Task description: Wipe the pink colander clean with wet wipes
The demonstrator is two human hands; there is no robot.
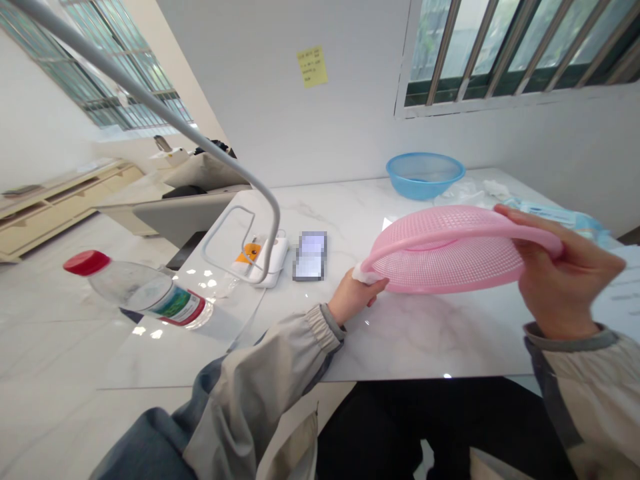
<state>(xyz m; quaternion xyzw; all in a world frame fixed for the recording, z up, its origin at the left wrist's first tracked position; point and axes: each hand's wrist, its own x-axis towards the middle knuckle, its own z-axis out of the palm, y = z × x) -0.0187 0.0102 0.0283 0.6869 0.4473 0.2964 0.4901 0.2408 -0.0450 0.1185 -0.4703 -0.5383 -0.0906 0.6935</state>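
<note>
A pink mesh basket (pixel 450 260) is held tilted above the marble-look table (pixel 425 347). On its right rim my right hand (pixel 565 273) is closed, thumb and fingers on either side of the edge. My left hand (pixel 355 297) is closed at the left rim, pressing a white tissue or cloth (pixel 367 275) against it. Part of that white piece is hidden by my fingers. Left of my left hand lies a phone (pixel 310 256) with its screen lit and blurred.
A blue basin (pixel 425 175) stands at the back near crumpled plastic and a blue packet (pixel 555 217). At left are a large water bottle (pixel 150 293) with a red cap and a white lamp stand (pixel 265 193). Paper (pixel 620 293) lies at right.
</note>
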